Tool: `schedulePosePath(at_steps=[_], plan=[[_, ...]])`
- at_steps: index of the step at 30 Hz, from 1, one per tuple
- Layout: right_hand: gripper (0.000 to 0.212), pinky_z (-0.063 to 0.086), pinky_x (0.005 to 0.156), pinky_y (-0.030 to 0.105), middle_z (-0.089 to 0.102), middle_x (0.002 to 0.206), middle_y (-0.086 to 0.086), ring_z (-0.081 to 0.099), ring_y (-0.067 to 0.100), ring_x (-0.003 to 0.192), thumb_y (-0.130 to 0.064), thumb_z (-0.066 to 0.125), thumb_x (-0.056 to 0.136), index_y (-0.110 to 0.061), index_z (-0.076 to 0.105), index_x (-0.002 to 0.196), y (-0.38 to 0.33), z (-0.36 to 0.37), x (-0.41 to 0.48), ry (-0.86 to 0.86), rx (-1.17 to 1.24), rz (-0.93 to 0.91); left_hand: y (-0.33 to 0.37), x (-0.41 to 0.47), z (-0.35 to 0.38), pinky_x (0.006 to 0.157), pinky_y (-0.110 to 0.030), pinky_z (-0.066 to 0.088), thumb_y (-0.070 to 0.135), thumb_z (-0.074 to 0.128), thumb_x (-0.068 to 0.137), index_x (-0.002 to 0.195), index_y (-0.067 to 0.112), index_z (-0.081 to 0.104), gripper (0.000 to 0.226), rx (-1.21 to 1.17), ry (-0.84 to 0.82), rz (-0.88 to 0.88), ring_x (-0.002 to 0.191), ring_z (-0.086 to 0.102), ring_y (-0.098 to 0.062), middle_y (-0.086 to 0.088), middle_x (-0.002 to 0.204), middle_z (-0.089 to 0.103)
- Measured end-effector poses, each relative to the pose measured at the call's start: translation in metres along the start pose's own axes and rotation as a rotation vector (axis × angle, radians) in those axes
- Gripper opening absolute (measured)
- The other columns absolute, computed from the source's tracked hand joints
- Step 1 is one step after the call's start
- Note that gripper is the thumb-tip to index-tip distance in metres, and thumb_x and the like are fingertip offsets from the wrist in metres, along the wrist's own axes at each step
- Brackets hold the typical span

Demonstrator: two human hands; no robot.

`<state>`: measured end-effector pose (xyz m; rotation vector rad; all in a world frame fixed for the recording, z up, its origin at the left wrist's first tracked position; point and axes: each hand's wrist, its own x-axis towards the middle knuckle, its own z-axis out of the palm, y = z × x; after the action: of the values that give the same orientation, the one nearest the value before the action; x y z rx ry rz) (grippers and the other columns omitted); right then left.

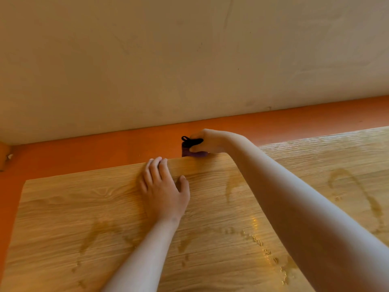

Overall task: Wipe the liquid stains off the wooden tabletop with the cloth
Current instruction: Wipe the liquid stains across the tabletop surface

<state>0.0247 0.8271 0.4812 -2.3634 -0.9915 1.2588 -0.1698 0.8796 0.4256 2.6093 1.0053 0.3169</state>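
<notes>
The wooden tabletop (pixel 84 203) fills the lower part of the head view. Wet liquid stains (pixel 261 243) streak it in the middle, at the left (pixel 99 232) and at the right (pixel 357 192). My left hand (pixel 162 188) lies flat on the wood with its fingertips at the far edge. My right hand (pixel 207 142) reaches past the far edge and grips a dark cloth (pixel 190 147), black on top and purplish below, which hangs just beyond the table. Most of the cloth is hidden by my fingers and the table edge.
Behind the table runs an orange floor strip (pixel 105 152) and a pale wall (pixel 189 60). The table's left edge (pixel 20 199) stands over the orange floor.
</notes>
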Motion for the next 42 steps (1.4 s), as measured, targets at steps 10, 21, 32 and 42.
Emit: schedulePosePath(at_steps=[10, 21, 32, 42], plan=[[0.007, 0.041, 0.073, 0.031, 0.056, 0.086, -0.009, 0.054, 0.016, 0.082, -0.029, 0.058, 0.091, -0.031, 0.053, 0.097, 0.038, -0.009, -0.005, -0.004, 0.107, -0.074, -0.002, 0.001, 0.001, 0.107, -0.046, 0.027, 0.047, 0.045, 0.084, 0.127, 0.013, 0.052, 0.055, -0.025, 0.052, -0.001, 0.132, 0.036, -0.025, -0.005, 0.136, 0.050], [0.009, 0.039, 0.071, 0.030, 0.062, 0.087, 0.003, 0.054, 0.019, 0.080, -0.017, 0.062, 0.089, -0.026, 0.062, 0.087, 0.234, -0.113, -0.088, 0.041, 0.054, 0.064, 0.005, 0.000, -0.004, 0.104, -0.045, 0.032, 0.057, 0.042, 0.082, 0.125, 0.016, 0.050, 0.059, 0.031, 0.048, -0.055, 0.124, 0.039, -0.026, -0.004, 0.134, 0.049], [0.005, 0.039, 0.071, 0.029, 0.061, 0.088, -0.002, 0.054, 0.015, 0.080, -0.027, 0.060, 0.090, -0.026, 0.061, 0.095, 0.201, -0.095, -0.075, 0.004, 0.075, -0.056, 0.012, -0.004, -0.007, 0.103, -0.047, 0.034, 0.056, 0.039, 0.084, 0.126, 0.014, 0.048, 0.060, 0.116, 0.034, -0.066, 0.123, 0.039, -0.029, -0.007, 0.133, 0.049], [0.011, 0.044, 0.073, 0.031, 0.063, 0.092, -0.002, 0.057, 0.017, 0.082, -0.026, 0.058, 0.091, -0.024, 0.060, 0.102, 0.182, -0.078, -0.078, 0.109, 0.039, -0.119, 0.029, 0.000, -0.008, 0.108, -0.050, 0.030, 0.027, 0.057, 0.091, 0.126, 0.005, 0.051, 0.042, 0.100, 0.003, -0.083, 0.127, 0.039, -0.033, -0.013, 0.135, 0.049]])
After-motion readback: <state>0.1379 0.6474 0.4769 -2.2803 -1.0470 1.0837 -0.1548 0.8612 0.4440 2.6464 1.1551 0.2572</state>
